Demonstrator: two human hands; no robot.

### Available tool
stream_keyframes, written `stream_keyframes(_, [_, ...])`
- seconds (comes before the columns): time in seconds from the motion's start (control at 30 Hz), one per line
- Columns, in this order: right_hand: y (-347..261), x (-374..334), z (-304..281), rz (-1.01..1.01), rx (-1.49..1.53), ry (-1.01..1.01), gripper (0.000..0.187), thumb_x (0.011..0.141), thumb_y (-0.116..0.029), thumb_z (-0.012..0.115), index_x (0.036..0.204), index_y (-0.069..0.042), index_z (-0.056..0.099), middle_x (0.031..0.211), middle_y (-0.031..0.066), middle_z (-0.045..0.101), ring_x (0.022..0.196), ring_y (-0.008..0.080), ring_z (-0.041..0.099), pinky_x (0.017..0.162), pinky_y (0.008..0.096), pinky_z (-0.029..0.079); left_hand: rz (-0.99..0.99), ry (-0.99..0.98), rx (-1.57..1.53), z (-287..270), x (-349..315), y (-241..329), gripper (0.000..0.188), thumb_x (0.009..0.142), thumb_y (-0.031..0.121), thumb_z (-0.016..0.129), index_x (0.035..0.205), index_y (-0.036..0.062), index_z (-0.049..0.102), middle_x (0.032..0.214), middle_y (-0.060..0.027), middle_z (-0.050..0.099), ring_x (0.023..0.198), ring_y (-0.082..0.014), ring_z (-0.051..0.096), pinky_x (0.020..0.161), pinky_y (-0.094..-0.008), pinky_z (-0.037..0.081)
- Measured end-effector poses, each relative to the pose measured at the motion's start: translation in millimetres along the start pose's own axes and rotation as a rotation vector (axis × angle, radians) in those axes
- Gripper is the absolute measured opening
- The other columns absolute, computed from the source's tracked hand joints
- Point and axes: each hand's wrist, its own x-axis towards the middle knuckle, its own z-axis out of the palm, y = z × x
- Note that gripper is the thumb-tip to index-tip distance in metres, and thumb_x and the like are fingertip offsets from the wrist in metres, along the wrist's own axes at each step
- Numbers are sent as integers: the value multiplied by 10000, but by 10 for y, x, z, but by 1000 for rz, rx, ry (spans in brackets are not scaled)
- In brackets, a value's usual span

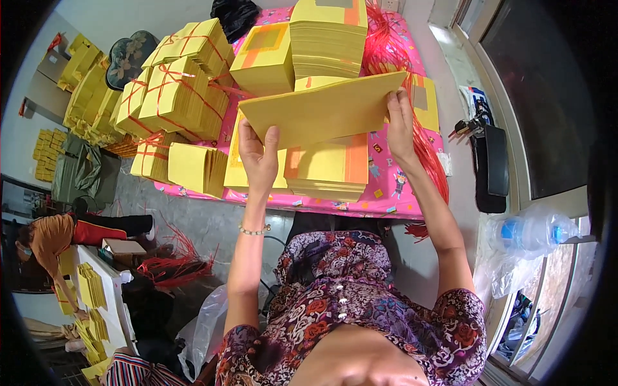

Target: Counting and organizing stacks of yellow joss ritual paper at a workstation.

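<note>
A thin stack of yellow paper sheets (322, 110) is held up in both hands above the table, tilted a little, its right end higher. My left hand (259, 154) grips its lower left corner, thumb on the near side. My right hand (400, 125) pinches the right end, the fingers partly hidden by the sheets. Right below lies a paper pile with an orange band (327, 161). Beyond the held sheets rises a tall paper stack (328, 42), beside a shorter block with an orange-printed top (262, 55).
Bundles tied with red strips (174, 96) crowd the table's left side, on a pink patterned cloth (386, 174). Loose red plastic strips (428, 154) hang along the right. A window sill with a plastic bottle (531, 233) stands at right. Another person (55, 248) bends over a white table at left.
</note>
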Motion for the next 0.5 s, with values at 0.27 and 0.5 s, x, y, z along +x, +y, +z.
stream_keyframes(0.27, [-90, -37, 48, -84, -113, -24, 253, 1015, -229, 332, 1090, -19, 451, 1005, 46, 461, 960, 117, 427, 893, 273, 343, 27, 14, 26, 43, -3, -1, 201, 951, 85, 506, 1134, 18, 461, 1048, -46, 549, 990, -114, 501, 873, -249, 389])
stream_keyframes(0.5, [-52, -66, 41, -112, -195, -26, 267, 1015, -231, 327, 1128, -13, 433, 1024, 58, 460, 979, 125, 428, 902, 281, 342, 23, 52, 42, 75, -28, -7, 214, 968, 102, 468, 1162, 16, 437, 1068, -49, 528, 1004, -115, 484, 880, -253, 380])
